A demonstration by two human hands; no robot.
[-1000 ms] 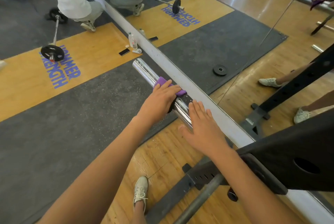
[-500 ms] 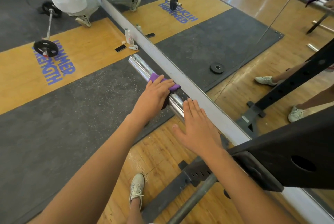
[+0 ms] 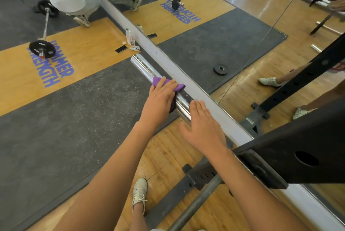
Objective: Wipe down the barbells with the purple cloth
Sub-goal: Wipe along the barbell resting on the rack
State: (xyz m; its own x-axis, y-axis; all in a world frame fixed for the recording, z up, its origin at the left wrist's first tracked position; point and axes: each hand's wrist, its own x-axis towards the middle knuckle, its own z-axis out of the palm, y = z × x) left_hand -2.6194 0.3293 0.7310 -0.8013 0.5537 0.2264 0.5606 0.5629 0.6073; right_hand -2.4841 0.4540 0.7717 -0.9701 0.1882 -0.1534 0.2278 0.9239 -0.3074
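1. little has moved in the last second: the left hand (image 3: 160,100) and the purple cloth (image 3: 158,81) sit at about the same spot on the chrome barbell sleeve (image 3: 143,65), and only the view has drifted a touch.
2. the cloth is draped over the top of the sleeve, about midway along its visible length, with a darker fold hanging down the near side.
3. the left hand's fingers lie close together and curve over the cloth, clamping it to the sleeve. the thumb is hidden, so i cannot tell how it lies.
4. the right hand (image 3: 202,126) rests on the sleeve just inboard of the cloth, fingers straight and together, thumb out to the side, holding nothing and seemingly steadying the bar.
5. progress looks early to middling. one sleeve is being rubbed, and its shine does not show which stretch is already clean.
6. probably still to do are the bare stretch out to the sleeve's end, the thinner shaft (image 3: 196,204) inboard, and the second barbell (image 3: 44,27) on the floor well beyond the sleeve's end.
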